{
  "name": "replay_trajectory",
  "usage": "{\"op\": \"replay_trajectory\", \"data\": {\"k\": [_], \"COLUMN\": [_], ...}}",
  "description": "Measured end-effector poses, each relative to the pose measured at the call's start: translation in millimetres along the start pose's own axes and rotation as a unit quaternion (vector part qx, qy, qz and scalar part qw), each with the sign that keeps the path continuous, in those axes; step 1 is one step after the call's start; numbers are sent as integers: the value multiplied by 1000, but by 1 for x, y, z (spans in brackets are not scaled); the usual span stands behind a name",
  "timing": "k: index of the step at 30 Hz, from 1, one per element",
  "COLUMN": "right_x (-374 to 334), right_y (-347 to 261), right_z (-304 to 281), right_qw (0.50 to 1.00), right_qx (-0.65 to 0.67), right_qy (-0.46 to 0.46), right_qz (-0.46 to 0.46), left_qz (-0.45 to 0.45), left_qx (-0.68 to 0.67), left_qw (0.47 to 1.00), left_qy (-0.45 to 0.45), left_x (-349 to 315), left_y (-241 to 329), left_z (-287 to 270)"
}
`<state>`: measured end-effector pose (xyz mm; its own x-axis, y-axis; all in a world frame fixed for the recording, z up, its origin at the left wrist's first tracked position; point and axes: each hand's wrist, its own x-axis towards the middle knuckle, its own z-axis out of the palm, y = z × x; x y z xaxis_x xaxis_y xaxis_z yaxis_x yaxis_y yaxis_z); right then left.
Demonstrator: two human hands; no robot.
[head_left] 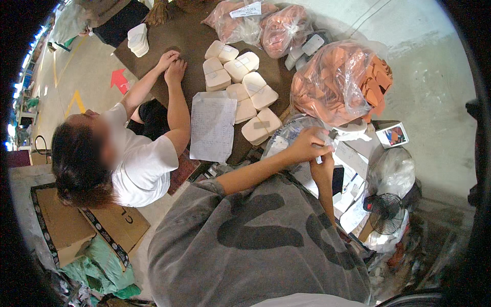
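A clear plastic bag (286, 135) of pale pieces sits at the near edge of the brown table (153, 38), and both of the wearer's hands meet just to its right. The left hand (306, 146) is clenched around the bag's gathered top, seemingly to keep the mouth bunched in place; the right hand (323, 166), just below it, pinches something small and white (too small to say what), fingers curled shut on it.

Beyond the bag, further up the table, lie stacks of cream-coloured shaped pieces (254, 97) bound with strips of tape, grouped as if already counted. Left of the bag a handwritten sheet of paper (212, 128) hangs over the table edge, within reading range of both workers. Up and to the right of the bag bulges a large clear sack of orange cut pieces (337, 82), with two more sacks of the same (261, 23) at the table's far end, likely stock kept in reach.

Right of the bag lies a small printed box (392, 134); below it stands a small black fan (386, 212) among white wrappings. Well left of the bag a co-worker in a white shirt (140, 166) sits at the table's side, both hands (171, 64) resting on its surface. Flattened cardboard (66, 220) lies on the floor behind that person.
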<state>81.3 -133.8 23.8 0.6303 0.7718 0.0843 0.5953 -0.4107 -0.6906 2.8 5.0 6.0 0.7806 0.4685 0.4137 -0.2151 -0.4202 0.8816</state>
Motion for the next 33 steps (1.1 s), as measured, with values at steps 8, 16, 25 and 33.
{"op": "replay_trajectory", "data": {"k": [8, 16, 25, 33], "right_x": [-1, -3, 2, 9], "right_y": [3, -16, -15, -19], "right_z": [-14, -23, -24, -15], "right_qw": [929, 998, 999, 983], "right_qx": [304, 39, -13, -150], "right_qy": [35, 54, 13, 60], "right_qz": [210, -15, -28, -92], "left_qz": [-51, -34, -85, -126], "left_qx": [-138, -74, 17, -55], "left_qw": [986, 993, 992, 985], "left_qy": [-80, -86, -92, -106], "left_x": [-13, -16, -15, -11], "left_y": [-11, -41, -25, -40], "left_z": [-7, 7, -7, -3]}}
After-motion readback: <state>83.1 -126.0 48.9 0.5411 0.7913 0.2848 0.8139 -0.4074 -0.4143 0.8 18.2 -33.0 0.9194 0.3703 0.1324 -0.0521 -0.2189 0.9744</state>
